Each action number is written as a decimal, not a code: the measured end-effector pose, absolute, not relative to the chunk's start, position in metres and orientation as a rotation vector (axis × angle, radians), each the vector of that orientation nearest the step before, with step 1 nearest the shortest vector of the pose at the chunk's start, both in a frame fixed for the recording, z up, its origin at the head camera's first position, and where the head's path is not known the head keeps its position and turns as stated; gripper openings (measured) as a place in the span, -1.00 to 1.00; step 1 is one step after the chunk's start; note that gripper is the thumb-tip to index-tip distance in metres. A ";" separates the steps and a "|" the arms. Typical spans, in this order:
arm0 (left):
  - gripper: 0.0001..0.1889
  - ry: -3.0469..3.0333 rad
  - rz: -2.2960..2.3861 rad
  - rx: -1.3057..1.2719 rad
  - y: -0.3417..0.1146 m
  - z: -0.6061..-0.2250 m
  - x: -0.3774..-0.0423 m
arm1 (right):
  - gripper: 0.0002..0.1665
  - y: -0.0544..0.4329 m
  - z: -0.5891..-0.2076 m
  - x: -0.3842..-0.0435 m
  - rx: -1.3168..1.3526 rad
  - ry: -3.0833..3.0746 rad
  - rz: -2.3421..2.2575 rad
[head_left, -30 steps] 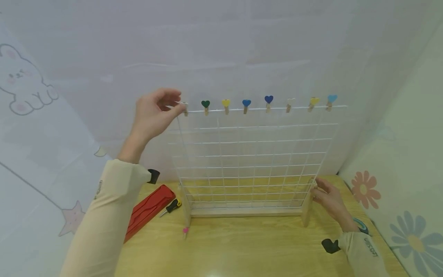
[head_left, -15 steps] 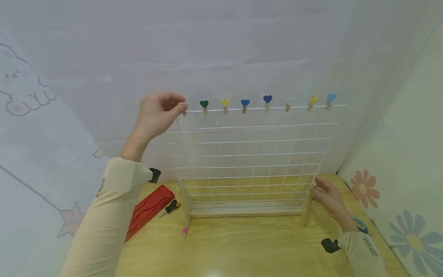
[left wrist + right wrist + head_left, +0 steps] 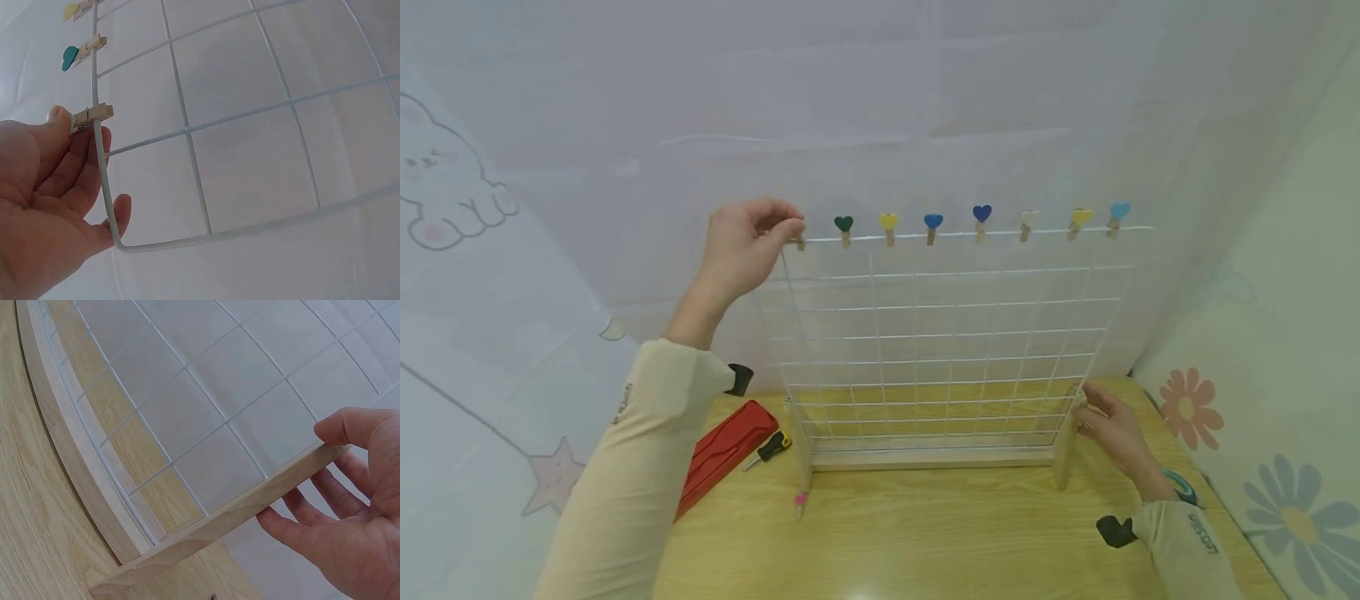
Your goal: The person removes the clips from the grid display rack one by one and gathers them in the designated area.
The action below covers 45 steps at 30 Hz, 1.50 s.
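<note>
A white wire grid panel [image 3: 955, 337] stands upright in a wooden base [image 3: 932, 459] on the table. Several small wooden clothespins with coloured hearts sit along its top wire, among them a dark green one [image 3: 844, 225] and a light blue one [image 3: 1120, 213]. At the top left corner, my left hand [image 3: 737, 254] pinches a clothespin [image 3: 94, 115] that straddles the wire; the thumb hides most of its pale heart. Low on the right, my right hand [image 3: 1116, 433] grips the wooden side post [image 3: 206, 534], thumb on one side and fingers on the other.
A pink-heart clothespin [image 3: 801, 502] lies on the table by the left post. Left of the base are a red tray [image 3: 722, 454] and a black and yellow screwdriver [image 3: 769, 447]. A teal and dark ring-shaped object [image 3: 1182, 487] lies beyond my right wrist.
My left hand has shifted slightly to the right, its thumb now covering the corner clothespin's heart. The right hand stays on the post.
</note>
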<state>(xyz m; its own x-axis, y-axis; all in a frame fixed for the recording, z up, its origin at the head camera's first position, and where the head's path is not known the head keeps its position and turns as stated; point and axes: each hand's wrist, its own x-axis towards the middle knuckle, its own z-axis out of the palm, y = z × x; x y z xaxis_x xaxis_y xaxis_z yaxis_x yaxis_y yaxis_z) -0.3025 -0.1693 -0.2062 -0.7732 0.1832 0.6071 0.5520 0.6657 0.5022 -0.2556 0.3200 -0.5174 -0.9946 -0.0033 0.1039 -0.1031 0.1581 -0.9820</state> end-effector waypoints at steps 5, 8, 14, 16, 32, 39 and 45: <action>-0.81 -2.339 -0.922 -0.573 -0.168 -0.207 -0.304 | -0.22 0.320 -0.517 -0.255 0.102 -2.319 2.002; -0.81 -2.324 -0.920 -0.568 -0.167 -0.208 -0.304 | -0.21 0.320 -0.517 -0.255 0.089 -2.315 2.013; -0.82 -2.314 -1.011 -0.522 -0.169 -0.209 -0.305 | -0.20 0.319 -0.517 -0.256 0.107 -2.308 2.014; -0.81 -2.294 -1.055 -0.513 -0.171 -0.207 -0.305 | -0.21 0.319 -0.517 -0.256 0.112 -2.303 2.019; -0.86 -2.058 -1.436 -0.687 -0.176 -0.193 -0.284 | -0.17 0.323 -0.516 -0.256 0.085 -2.345 2.040; -0.81 -2.154 -1.372 -0.714 -0.185 -0.205 -0.272 | -0.16 0.324 -0.515 -0.254 0.070 -2.400 2.003; -0.83 -2.239 -1.361 -0.751 -0.200 -0.226 -0.262 | -0.17 0.323 -0.514 -0.255 0.067 -2.403 1.991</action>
